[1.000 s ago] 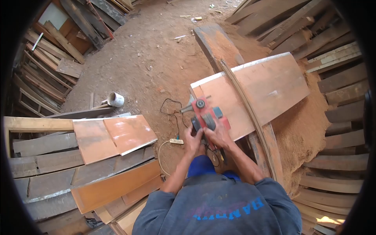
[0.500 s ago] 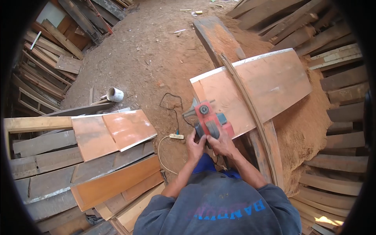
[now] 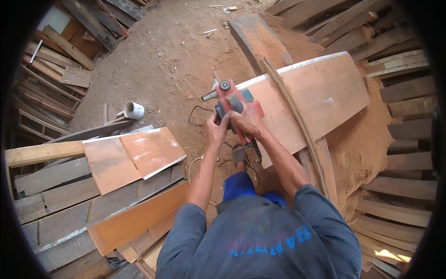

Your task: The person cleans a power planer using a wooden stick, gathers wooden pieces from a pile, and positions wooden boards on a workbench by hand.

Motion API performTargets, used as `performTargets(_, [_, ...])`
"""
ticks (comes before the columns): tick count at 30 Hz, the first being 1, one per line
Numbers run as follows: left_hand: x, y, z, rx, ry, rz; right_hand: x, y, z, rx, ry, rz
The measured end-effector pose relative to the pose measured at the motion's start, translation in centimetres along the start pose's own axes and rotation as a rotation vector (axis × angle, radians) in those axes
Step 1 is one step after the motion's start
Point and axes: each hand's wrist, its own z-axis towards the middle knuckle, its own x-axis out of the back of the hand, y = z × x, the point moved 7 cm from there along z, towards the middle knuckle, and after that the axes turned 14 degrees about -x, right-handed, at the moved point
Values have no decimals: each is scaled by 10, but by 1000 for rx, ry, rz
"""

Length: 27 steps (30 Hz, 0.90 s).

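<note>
A red electric planer [image 3: 236, 103] with a black knob lies across the left end of a wide wooden panel [image 3: 327, 88]. My left hand [image 3: 217, 128] is closed on the planer's near left side. My right hand [image 3: 246, 118] grips the planer's body from the near right side, fingers wrapped round it. The panel has a white far edge and rests on a thick beam [image 3: 251, 35]. A narrow wooden strip [image 3: 288, 104] crosses over the panel from far to near.
Two panels [image 3: 158, 151] lie on stacked boards at the left, near a white bucket [image 3: 134, 110]. A power cord [image 3: 194, 162] trails over the ground. Sawdust [image 3: 357, 153] is heaped right of the panel. Stacked planks [image 3: 404, 162] line the right side.
Both hands have carried the planer forward and slightly left, to the far left corner of the panel. My arms are stretched further out, and a foot now shows below the planer.
</note>
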Motion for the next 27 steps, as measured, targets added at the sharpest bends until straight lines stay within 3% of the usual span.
performTargets(4, [-21, 27, -89, 24, -83, -37, 12, 33, -91, 53, -23, 53])
performTargets(7, [-31, 6, -174, 2, -56, 109, 19, 82, -167, -144, -67, 91])
performTargets(11, [-45, 3, -281, 14, -103, 259, 31, 138, -256, -171, -37, 18])
performTargets(13, [-52, 13, -303, 0, -125, 185, 34, 146, -275, -198, -43, 37])
performTargets(18, [-48, -10, -281, 58, -37, 85, 28, 146, -253, -197, -23, 19])
performTargets(23, [-26, -1, -178, 52, -21, 182, 14, 100, -160, -124, -29, 30])
performTargets(27, [-16, 4, -85, -48, -51, 32, 9, 42, -84, 63, 43, 19])
